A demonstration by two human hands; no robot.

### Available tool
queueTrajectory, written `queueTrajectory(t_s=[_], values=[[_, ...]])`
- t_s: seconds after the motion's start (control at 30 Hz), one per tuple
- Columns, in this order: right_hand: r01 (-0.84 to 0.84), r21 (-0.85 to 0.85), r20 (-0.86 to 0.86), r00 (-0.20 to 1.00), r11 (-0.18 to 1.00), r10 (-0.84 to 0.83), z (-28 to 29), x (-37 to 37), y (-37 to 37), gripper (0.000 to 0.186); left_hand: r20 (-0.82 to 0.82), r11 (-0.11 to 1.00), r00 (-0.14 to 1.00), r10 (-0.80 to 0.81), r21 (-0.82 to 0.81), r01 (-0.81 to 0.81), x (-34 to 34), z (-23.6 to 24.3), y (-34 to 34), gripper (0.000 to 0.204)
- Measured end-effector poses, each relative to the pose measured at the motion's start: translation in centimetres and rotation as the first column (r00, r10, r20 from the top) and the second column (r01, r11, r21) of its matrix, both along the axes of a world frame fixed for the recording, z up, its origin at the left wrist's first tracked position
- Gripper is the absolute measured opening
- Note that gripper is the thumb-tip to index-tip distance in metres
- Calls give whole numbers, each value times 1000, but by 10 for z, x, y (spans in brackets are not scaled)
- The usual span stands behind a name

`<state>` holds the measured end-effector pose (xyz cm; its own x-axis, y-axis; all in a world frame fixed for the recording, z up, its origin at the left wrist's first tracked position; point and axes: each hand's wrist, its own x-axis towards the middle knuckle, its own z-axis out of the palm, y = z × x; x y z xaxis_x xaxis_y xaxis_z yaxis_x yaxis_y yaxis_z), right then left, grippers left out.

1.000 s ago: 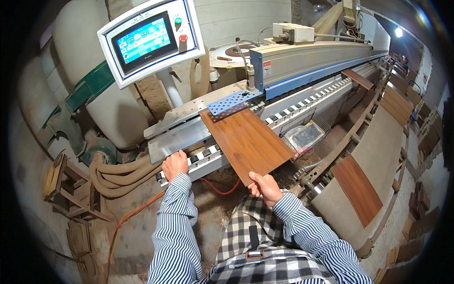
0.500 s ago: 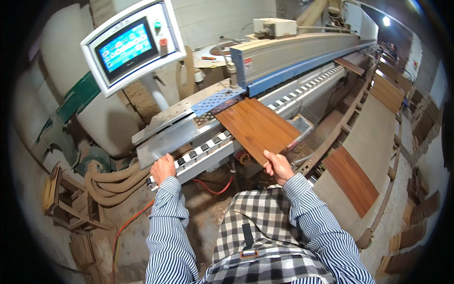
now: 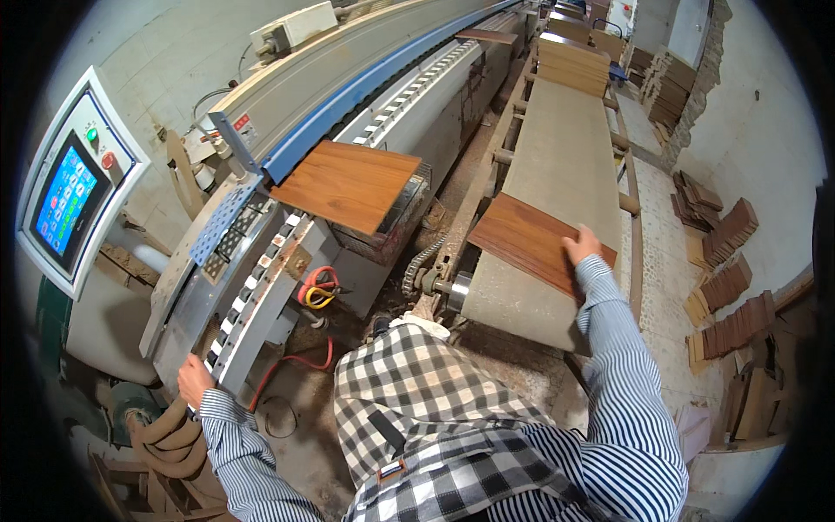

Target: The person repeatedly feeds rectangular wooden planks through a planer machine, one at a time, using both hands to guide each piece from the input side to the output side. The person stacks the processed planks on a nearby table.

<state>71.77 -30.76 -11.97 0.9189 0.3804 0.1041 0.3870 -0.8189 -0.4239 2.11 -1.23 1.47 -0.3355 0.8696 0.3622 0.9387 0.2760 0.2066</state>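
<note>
The right grip (image 3: 584,245) has moved from machine board (image 3: 346,183) to conveyor board (image 3: 526,237).

A long machine (image 3: 317,83), belt conveyor (image 3: 557,152) and seemingly wooden stacks (image 3: 735,326) mark a woodworking workshop.

Red-brown grained boards (image 3: 522,233), black-and-white checked apron (image 3: 426,370), blue-and-white striped sleeves (image 3: 622,383), beige belt (image 3: 555,143)

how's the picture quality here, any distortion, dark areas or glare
Head view: corners are black; the machine beam bows with fisheye distortion; the touchscreen glows blue; the metal roller catches a highlight; grain shows on the board by the right hand.
</note>
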Motion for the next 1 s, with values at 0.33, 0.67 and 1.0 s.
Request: queueTrajectory(t_s=[0.33,0.67,1.0], values=[[-52,-324,-83,996,945,26,-16,3,-90,79,-23,1000,1000,-1,-28,0,-16,-9,5,48],[280,348,-69,960,895,-273,-72,-179,-169,35,-19,999,999,-46,-10,46,-7,-6,6,46],[876,401,-797,188,269,574,-95,-193,-103,35,-8,995,1000,-18,96,19,-3,-5,8,44]])
